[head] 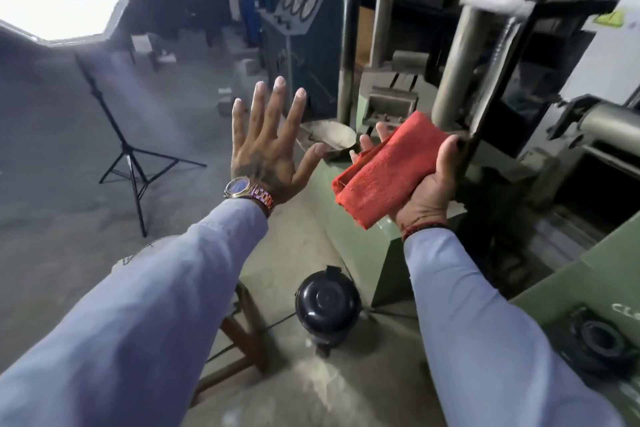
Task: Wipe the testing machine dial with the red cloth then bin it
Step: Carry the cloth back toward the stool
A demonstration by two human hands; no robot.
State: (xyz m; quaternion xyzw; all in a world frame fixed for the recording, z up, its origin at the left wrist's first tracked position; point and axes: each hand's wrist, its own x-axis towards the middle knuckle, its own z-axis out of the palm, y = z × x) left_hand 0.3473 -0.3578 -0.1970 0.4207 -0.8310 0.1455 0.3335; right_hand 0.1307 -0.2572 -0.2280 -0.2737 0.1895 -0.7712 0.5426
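A folded red cloth lies across the palm of my right hand, whose thumb and fingers curl around its edges. To its left, my left hand is raised with fingers spread, back facing me, holding nothing; a watch sits on that wrist. Far behind, a dark blue-green machine carries a slanted panel with three round white dials. On the floor between my arms stands a black lidded bin, lid down.
A green testing machine with steel columns fills the right side. A metal pan rests on its base. A light stand tripod with a bright softbox stands at left. A wooden stool is below my left arm.
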